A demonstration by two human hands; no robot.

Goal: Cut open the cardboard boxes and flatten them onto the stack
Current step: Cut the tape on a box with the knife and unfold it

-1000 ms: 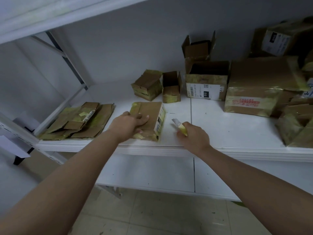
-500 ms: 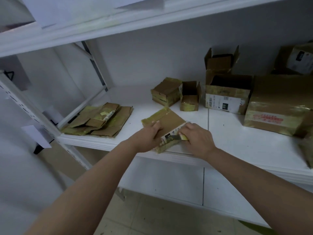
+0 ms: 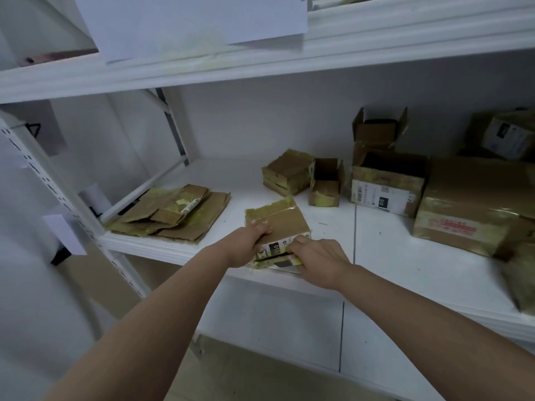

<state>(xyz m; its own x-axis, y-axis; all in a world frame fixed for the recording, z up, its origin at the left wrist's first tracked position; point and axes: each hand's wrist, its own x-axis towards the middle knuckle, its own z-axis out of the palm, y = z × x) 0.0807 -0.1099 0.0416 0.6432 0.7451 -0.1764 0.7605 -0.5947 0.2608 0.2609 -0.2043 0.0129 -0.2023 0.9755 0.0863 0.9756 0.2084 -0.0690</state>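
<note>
A small taped cardboard box lies at the front edge of the white shelf, tilted toward me. My left hand grips its left side, thumb on top. My right hand holds a yellow-handled cutter, mostly hidden under the fingers, against the labelled near face of the box, where a dark slit shows. A stack of flattened cardboard lies on the shelf at the left.
Behind stand a closed small box, an open small box, an open labelled box and a large taped box. More boxes crowd the right edge. An upper shelf hangs overhead.
My left hand pulled the box toward the shelf's front edge and turned it. My right hand brought the cutter from beside the box onto its near face. The view rose.
</note>
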